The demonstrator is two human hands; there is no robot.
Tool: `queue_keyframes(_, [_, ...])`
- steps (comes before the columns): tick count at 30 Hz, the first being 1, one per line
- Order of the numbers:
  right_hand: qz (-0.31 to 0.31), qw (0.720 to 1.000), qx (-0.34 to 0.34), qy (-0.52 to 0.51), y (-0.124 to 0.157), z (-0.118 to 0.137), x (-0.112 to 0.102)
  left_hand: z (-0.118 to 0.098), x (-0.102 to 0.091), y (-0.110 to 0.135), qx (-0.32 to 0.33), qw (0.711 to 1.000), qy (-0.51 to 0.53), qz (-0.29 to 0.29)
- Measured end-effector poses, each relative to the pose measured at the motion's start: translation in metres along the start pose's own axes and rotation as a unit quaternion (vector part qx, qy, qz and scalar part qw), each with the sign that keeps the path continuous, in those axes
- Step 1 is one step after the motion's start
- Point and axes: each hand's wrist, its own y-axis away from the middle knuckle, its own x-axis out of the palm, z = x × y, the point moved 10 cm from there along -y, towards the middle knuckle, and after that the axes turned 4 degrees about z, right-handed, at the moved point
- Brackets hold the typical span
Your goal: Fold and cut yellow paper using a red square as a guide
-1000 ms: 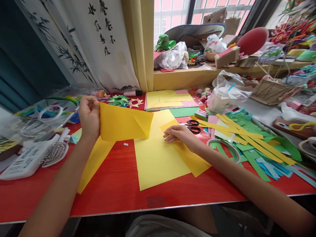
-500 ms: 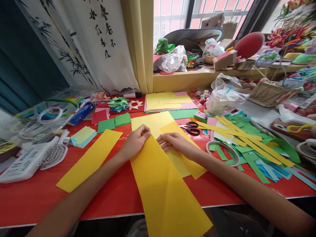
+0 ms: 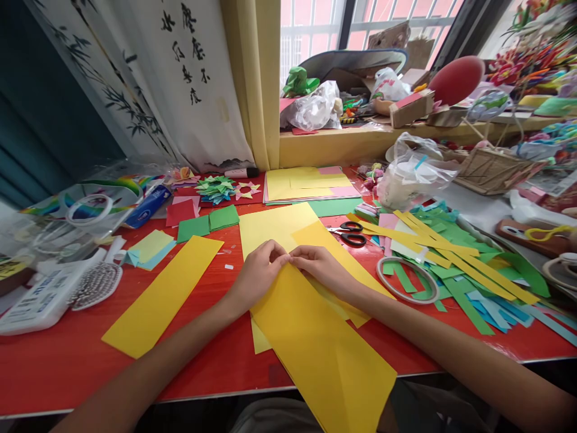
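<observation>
A long strip of yellow paper (image 3: 324, 337) slants from my fingertips down past the table's front edge. My left hand (image 3: 264, 267) pinches its far corner between thumb and forefinger. Right beside it, my right hand (image 3: 318, 264) is closed in a pinch at the same corner, the two hands' fingertips touching. Beneath my hands lies a pale yellow sheet (image 3: 265, 225), with a deeper yellow piece (image 3: 336, 252) on its right side. Another yellow strip (image 3: 164, 294) rests flat on the table left of my left forearm.
Black-handled scissors (image 3: 351, 233) and a tape roll (image 3: 408, 279) lie to the right, beside a heap of green, blue and yellow paper strips (image 3: 451, 258). Green paper squares (image 3: 210, 222), a white box (image 3: 49, 294) and a paper stack (image 3: 306, 183) stand around the red table (image 3: 216, 361).
My right hand has come left to the strip's corner and closed there. The strip's near end has swung slightly right and up, and my left hand has shifted slightly right and nearer.
</observation>
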Motion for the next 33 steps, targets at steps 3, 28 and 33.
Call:
queue_keyframes(3, [-0.014, 1.000, -0.006, -0.002, 0.001, 0.003, -0.002, -0.007, -0.003, 0.002, 0.018, 0.999, -0.028, -0.015])
queue_keyframes(28, [-0.071, 0.994, 0.026, -0.083, 0.007, -0.002, -0.003, -0.026, -0.032, 0.000, 0.098, 0.977, -0.149, -0.115])
queue_keyframes(33, [-0.068, 0.995, 0.032, -0.065, 0.005, -0.005, -0.004, -0.025, -0.051, -0.003, 0.100, 0.971, -0.166, -0.142])
